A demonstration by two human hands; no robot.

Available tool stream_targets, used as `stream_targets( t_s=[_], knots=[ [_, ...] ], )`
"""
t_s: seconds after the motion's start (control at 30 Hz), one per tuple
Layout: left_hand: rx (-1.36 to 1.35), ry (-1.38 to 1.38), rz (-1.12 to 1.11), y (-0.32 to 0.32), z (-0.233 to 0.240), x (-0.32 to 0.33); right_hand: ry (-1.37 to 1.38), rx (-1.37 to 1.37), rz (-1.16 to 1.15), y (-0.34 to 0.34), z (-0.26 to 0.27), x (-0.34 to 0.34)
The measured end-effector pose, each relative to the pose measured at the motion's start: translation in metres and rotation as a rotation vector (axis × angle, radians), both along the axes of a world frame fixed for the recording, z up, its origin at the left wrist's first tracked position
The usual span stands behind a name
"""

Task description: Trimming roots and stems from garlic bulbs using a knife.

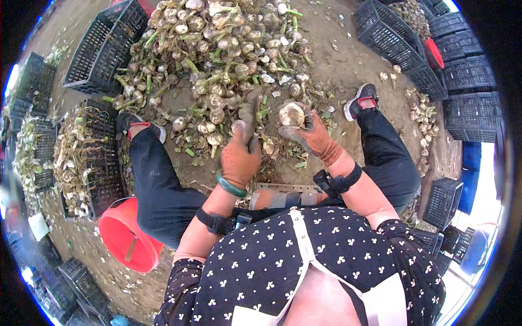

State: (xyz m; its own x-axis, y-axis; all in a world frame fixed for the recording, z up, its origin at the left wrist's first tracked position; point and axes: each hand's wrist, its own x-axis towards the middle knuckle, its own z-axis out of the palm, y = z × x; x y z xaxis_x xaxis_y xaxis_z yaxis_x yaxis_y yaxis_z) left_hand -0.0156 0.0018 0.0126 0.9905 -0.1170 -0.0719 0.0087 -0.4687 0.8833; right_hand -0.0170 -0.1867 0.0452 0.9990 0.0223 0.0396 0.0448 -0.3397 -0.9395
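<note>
My right hand [320, 136], in an orange work glove with darkened fingers, grips a garlic bulb [292, 115] with its pale face turned up. To its left is my left hand [242, 157], gloved alike and reaching forward over the ground. Its fingertips are blurred and greyish, so whether they hold anything is unclear. Ahead of both hands spreads a large heap of garlic bulbs [220, 49] with dry roots and cut green stems. A few loose bulbs, among them a garlic bulb with a short stem [215, 139], lie just left of my left hand.
By my left leg stands a red bucket [112, 232] with a flat strip inside. A black plastic crate [107, 45] sits beside the heap. Another crate [104, 163] has garlic stalks along it. At far right are stacked crates [471, 98] and scattered bulbs [424, 122].
</note>
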Motion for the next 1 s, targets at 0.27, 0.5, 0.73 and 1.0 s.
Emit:
stream_targets(
  t_s=[0.27, 0.5, 0.73, 1.0],
  knots=[
    [0.52, -0.666, -0.319, 0.005, 0.035, -0.002, 0.109, 0.301, 0.332, -0.002, -0.03, 0.001],
    [0.696, -0.198, -0.259, 0.007, 0.012, 0.016, -0.076, -0.206, 0.402, 0.005, 0.002, -0.025],
    [0.395, 0.058, -0.081, 0.014, -0.027, 0.015, -0.136, -0.524, 0.057, 0.0, 0.002, -0.004],
    [-0.163, 0.045, 0.08, -0.002, -0.028, 0.0, 0.203, 0.703, -0.006, 0.009, -0.019, 0.008]
  ],
)
